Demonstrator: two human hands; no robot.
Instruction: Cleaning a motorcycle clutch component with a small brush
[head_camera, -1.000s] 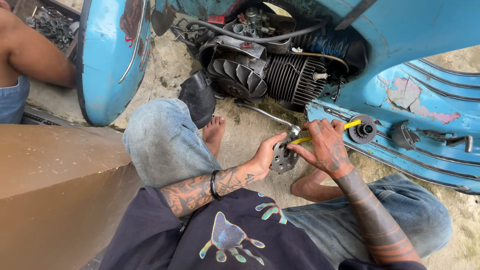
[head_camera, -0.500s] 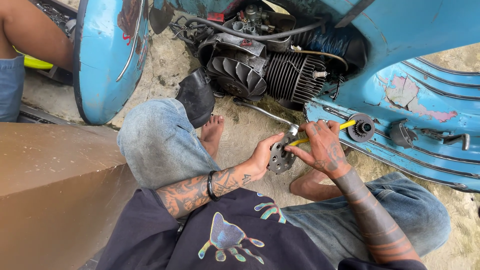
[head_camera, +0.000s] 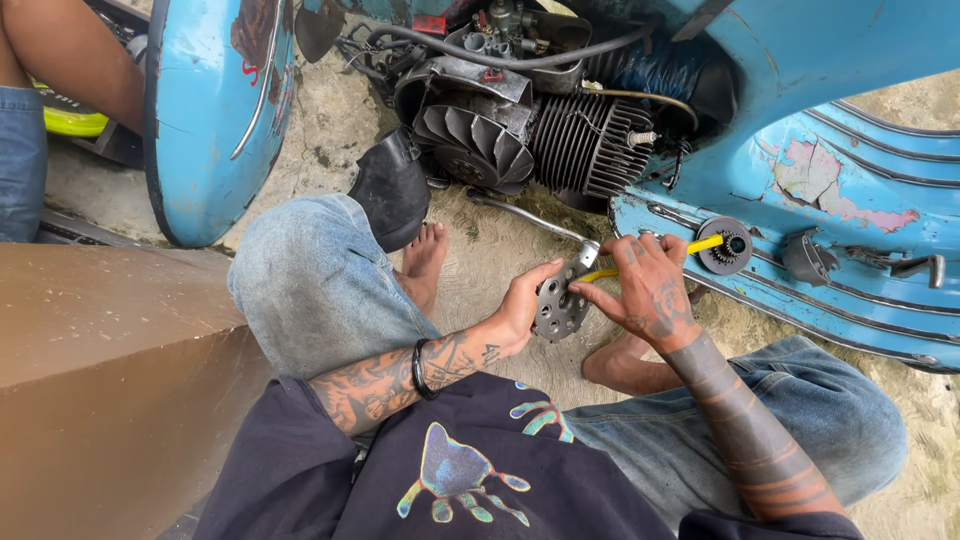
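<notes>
round metal plate (head_camera: 558, 305) gripped in left hand (head_camera: 520, 310), right hand (head_camera: 648, 290) holding yellow-handled tool (head_camera: 655, 256) against it

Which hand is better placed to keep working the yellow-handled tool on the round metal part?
Right, probably. The right hand already grips the yellow-handled tool, its tip at the round perforated metal part. The left hand is wrapped around that part's edge, steadying it, so it is not free.

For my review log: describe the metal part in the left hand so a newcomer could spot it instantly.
Start at the blue scooter lying on its side, then drop to the hands before its finned engine. The left hand grips a round grey metal disc with holes, unlike the yellow-handled tool beside it.
</notes>
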